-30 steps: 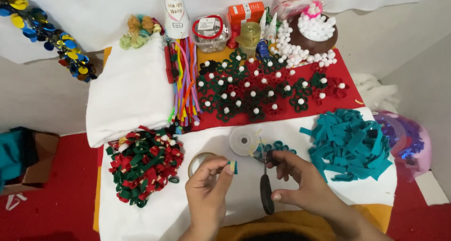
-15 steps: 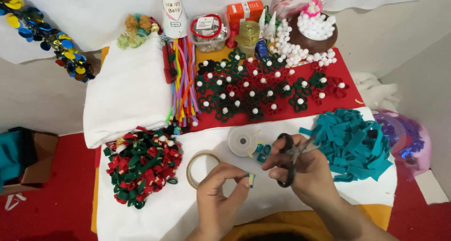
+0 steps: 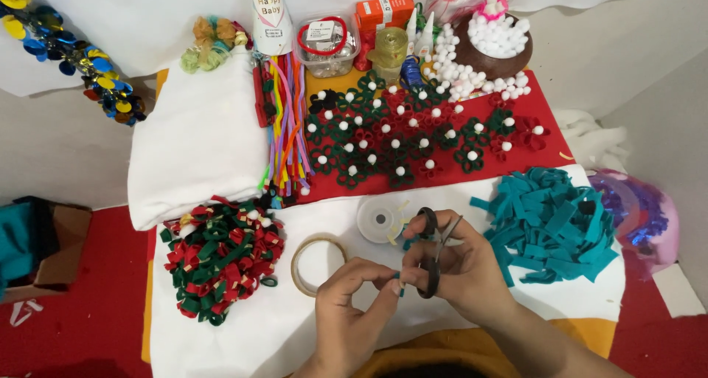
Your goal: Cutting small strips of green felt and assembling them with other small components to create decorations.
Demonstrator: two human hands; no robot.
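Observation:
My right hand (image 3: 464, 271) grips black scissors (image 3: 431, 249), blades pointing up and away, and its fingertips also pinch a small teal felt strip (image 3: 399, 282). My left hand (image 3: 354, 304) pinches the same strip from the left, so both hands meet over the white cloth (image 3: 243, 334). A roll of tape (image 3: 318, 264) lies just left of my left hand. A small clear spool (image 3: 380, 219) sits above the hands. A heap of teal felt strips (image 3: 553, 227) lies to the right.
A pile of red and green felt loops (image 3: 221, 256) lies at left. Felt flowers with white pompoms (image 3: 413, 138) cover the red mat behind. Coloured pipe cleaners (image 3: 287, 127), a folded white cloth (image 3: 195, 146), a bowl of pompoms (image 3: 494, 39) and small containers stand farther back.
The scissors swung from hanging down under my right hand to pointing up. Both hands came together lower and nearer me, pinching the small strip.

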